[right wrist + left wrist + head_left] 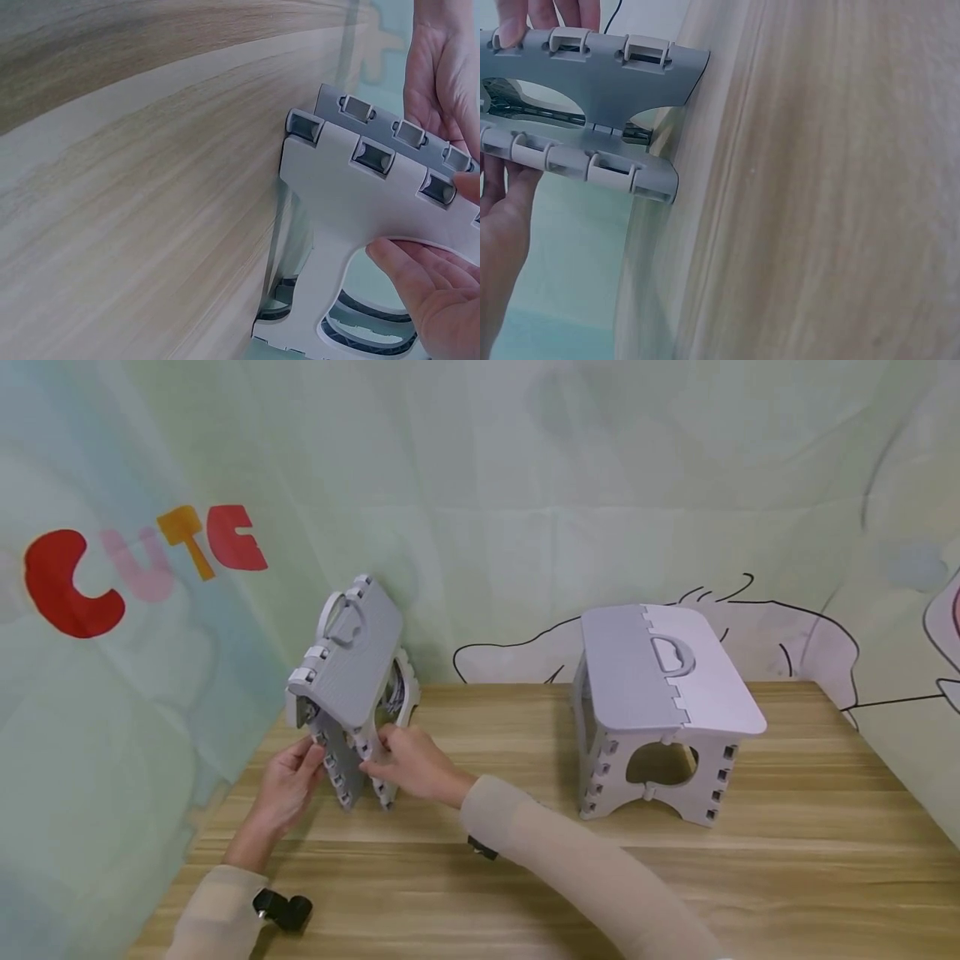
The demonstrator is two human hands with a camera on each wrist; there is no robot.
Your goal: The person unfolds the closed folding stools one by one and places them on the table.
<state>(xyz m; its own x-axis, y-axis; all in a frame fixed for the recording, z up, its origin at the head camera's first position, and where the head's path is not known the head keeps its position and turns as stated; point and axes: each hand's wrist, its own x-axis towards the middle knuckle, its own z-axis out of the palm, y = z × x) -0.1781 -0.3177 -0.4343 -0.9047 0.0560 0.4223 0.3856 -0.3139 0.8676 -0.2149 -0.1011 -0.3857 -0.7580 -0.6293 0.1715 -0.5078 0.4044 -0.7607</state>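
Note:
A grey-and-white folding stool (367, 652) stands partly folded at the table's left, its top bent up into a ridge with the loop handle (345, 618) above. My left hand (288, 785) grips the edge of its left leg panel, thumb in front; that hand also shows in the left wrist view (502, 247). On the other side, my right hand (416, 764) holds the right leg panel. Its fingers reach into the panel's oval opening in the right wrist view, where the white leg panel (337, 187) faces the camera. Some fingertips are hidden behind the panels.
A second folding stool (667, 677), unfolded, stands upright on the wooden table (480, 885) to the right. A printed cloth backdrop (495, 510) hangs behind and along the left side. Black wrist devices (283, 910) are on both sleeves.

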